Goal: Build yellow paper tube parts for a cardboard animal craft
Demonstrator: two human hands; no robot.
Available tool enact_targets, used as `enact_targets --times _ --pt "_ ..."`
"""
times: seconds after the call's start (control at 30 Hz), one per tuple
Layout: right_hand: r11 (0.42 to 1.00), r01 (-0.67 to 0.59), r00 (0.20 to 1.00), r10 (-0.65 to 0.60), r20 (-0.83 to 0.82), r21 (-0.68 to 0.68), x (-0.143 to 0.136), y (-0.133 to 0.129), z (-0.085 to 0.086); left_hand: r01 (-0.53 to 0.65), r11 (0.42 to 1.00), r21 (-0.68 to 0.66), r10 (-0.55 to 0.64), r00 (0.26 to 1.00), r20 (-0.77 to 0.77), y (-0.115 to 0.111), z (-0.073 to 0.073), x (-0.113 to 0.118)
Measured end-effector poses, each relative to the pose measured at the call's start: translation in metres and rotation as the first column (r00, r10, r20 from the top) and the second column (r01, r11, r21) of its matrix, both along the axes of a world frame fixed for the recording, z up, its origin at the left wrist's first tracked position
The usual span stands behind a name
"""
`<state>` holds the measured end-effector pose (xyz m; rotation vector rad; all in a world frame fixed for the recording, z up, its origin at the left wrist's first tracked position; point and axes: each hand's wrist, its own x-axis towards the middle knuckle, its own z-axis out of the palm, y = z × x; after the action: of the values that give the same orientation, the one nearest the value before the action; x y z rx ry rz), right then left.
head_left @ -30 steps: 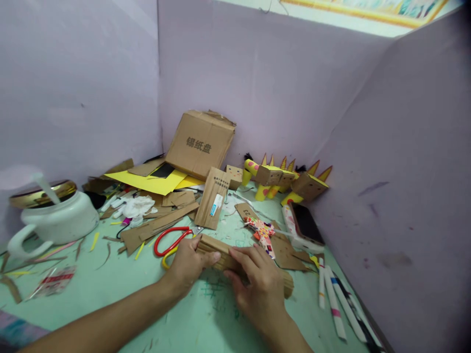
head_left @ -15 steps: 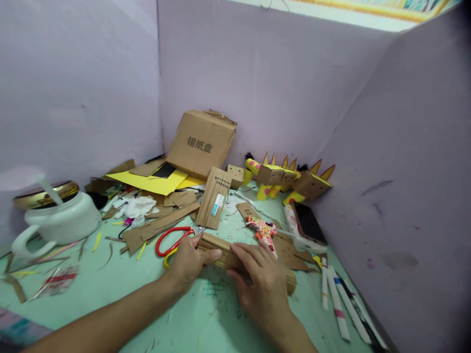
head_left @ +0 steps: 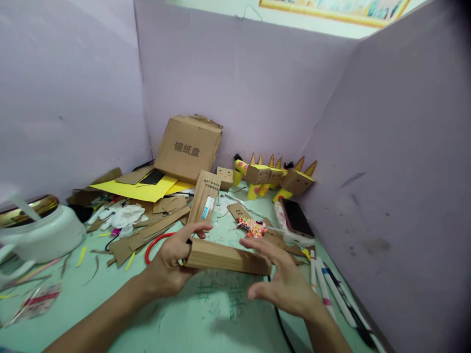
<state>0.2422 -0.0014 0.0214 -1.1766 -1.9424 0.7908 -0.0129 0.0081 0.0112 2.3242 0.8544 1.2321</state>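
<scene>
A folded strip of ridged brown cardboard (head_left: 228, 259) is held raised over the green tabletop, its long side facing me. My left hand (head_left: 170, 262) grips its left end, some fingers inside or under the fold. At the other end, my right hand (head_left: 285, 277) is open, thumb and fingers spread around the strip; whether a fingertip touches it I cannot tell. Red-handled scissors (head_left: 151, 249) lie partly hidden behind my left hand. Just beyond the strip are a printed cardboard piece (head_left: 203, 198) and a colourful patterned scrap (head_left: 252, 226).
Cardboard strips (head_left: 147, 233) and yellow sheets (head_left: 138, 189) lie left, near a white mug (head_left: 51, 235). A cardboard box (head_left: 187, 149) leans at the back wall beside yellow spotted figures (head_left: 257, 174). Right are a phone (head_left: 297, 218) and several markers (head_left: 340, 299).
The cardboard strip has turned from slanting to nearly level and lifted. My right hand has let go of its middle and spread open at the right end. The view has shifted right.
</scene>
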Motion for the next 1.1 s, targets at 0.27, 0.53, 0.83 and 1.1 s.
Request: enact_targets --times 0.27,0.53,0.83,1.1 --pt "0.951 -0.306 0.91 0.302 0.282 -0.031 -0.033 0.004 0.016 0.153 0.983 0.101 -0.139 0.981 -0.137 -0.01 0.007 -0.003" --pt "0.944 -0.316 0.897 0.329 0.295 -0.089 -0.034 0.005 0.018 0.197 0.974 0.11 -0.173 0.964 -0.201 -0.007 0.006 -0.012" --pt "0.942 -0.33 0.925 0.336 0.178 -0.061 -0.033 0.001 0.012 0.229 0.939 0.256 -0.17 0.958 -0.231 -0.009 0.015 -0.005" --pt "0.967 -0.252 0.953 0.253 0.169 -0.027 -0.03 0.001 0.005 0.261 0.906 0.332 -0.173 0.947 -0.272 -0.009 0.013 -0.005"
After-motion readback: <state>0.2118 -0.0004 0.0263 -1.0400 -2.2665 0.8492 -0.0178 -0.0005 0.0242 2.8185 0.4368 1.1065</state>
